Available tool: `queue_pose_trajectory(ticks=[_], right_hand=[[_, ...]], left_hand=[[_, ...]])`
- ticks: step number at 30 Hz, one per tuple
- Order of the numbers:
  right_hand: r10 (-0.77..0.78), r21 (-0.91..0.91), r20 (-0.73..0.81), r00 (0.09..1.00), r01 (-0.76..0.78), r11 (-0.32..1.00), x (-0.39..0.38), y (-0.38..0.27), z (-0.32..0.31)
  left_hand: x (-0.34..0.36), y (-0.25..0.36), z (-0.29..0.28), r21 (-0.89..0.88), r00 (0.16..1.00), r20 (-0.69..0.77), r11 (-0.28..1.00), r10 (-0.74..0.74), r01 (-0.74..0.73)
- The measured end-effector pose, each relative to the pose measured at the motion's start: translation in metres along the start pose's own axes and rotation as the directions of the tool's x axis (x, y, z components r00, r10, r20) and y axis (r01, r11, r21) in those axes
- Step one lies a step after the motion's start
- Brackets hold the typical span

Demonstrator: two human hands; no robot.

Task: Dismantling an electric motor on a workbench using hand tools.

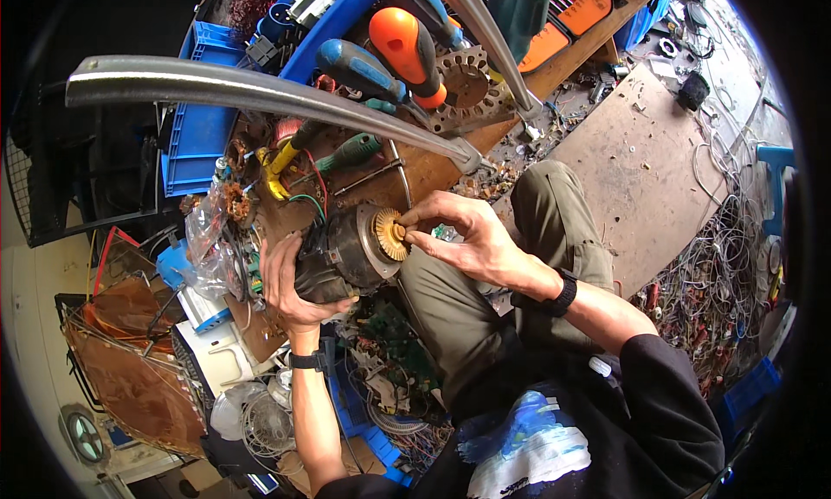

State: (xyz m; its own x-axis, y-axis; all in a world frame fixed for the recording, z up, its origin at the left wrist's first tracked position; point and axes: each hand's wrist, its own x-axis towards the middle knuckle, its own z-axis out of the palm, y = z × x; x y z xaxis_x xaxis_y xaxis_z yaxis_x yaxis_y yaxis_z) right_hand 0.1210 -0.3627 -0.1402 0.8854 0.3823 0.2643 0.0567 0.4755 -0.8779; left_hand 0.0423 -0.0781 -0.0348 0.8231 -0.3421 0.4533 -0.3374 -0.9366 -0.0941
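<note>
A black, grimy motor (346,248) with a metal flange lies tilted above my lap. My left hand (290,287) wraps round its rear body from the left, thumb underneath. On the motor's right end sits a brass-coloured toothed gear (389,233). My right hand (472,241) reaches in from the right, its thumb and index finger pinching the small hub at the gear's centre. The other fingers curl behind. Whether a separate nut is between the fingertips is hidden.
Two steel bars (260,90) slant over the wooden bench. Behind them are an orange-handled tool (403,47), blue-grey handles (355,66) and a slotted metal plate (463,83). A green-handled screwdriver (349,153) lies by the motor. Blue bins (203,144) stand left; tangled wires (705,283) cover the floor right.
</note>
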Motion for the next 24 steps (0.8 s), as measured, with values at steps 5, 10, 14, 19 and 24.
queue_pose_trajectory(ticks=[5, 10, 14, 19, 24], right_hand=[[-0.026, -0.050, -0.015, 1.000, 0.025, 0.998, 0.000, -0.002, 0.003], [-0.121, -0.184, -0.033, 0.992, 0.113, 0.976, 0.001, -0.002, 0.004], [-0.171, -0.265, -0.078, 0.982, 0.145, 0.953, 0.000, -0.004, 0.010], [-0.287, -0.383, -0.086, 0.954, 0.234, 0.893, 0.000, -0.007, 0.015], [-0.293, -0.450, -0.076, 0.953, 0.229, 0.863, 0.002, -0.004, 0.013]], left_hand=[[-0.001, 0.000, -0.002, 0.013, 1.000, 0.002, 1.000, 0.008, -0.008], [-0.001, -0.002, -0.001, 0.005, 1.000, -0.004, 1.000, 0.020, -0.020], [-0.001, -0.002, -0.002, -0.003, 1.000, -0.003, 1.000, 0.017, -0.017], [-0.001, -0.002, -0.003, -0.006, 1.000, -0.020, 1.000, 0.023, -0.023], [0.000, -0.001, -0.004, -0.004, 1.000, -0.003, 1.000, 0.020, -0.020]])
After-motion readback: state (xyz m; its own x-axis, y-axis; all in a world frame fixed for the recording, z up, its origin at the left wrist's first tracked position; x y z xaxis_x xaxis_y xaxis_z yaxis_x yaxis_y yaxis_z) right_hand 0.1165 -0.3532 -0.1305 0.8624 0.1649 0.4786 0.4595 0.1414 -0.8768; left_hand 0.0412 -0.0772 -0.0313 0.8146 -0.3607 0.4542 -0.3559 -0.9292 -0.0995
